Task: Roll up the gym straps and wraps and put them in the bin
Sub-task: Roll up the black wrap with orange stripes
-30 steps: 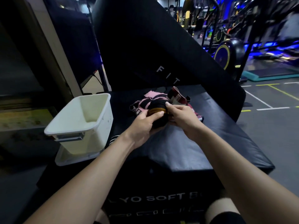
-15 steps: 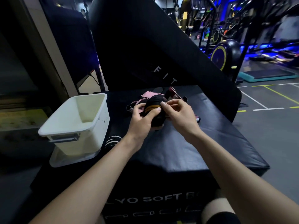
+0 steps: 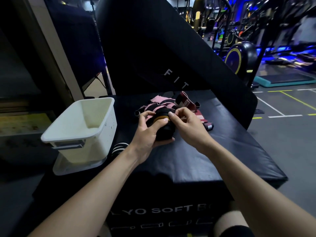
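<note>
Dead centre on the black soft box (image 3: 213,151), both hands are wrapped around a black wrap (image 3: 165,130) with a mustard-yellow stripe, already wound into a fat roll and held just off the surface. The left hand (image 3: 148,132) cups it from underneath with fingers and thumb curled round the bundle, and the right hand (image 3: 186,124) pinches the top of the roll at the stripe, probably the loose tail end.

Handling-wise I'd guess this is light, soft, stretchy fabric, nothing fragile, but it'll want to spring open the second you ease off. So grab it around the middle of the roll with the tail trapped under a finger, not by one end, or it'll unspool.

At 12 o'clock from the roll, touching or just behind it, sits a floppy pile of pink-and-black straps (image 3: 159,106), and at about 1 o'clock a dark red wrap (image 3: 185,102) with one end trailing out to 3 o'clock. A black-and-white striped wrap (image 3: 119,148) pokes out at 8 o'clock, partly hidden by the left forearm.

Over at 9 o'clock, well apart from the hands, is the white bin (image 3: 82,134), sitting on what looks like its lid (image 3: 68,168). Can't see anything in it from here.
</note>
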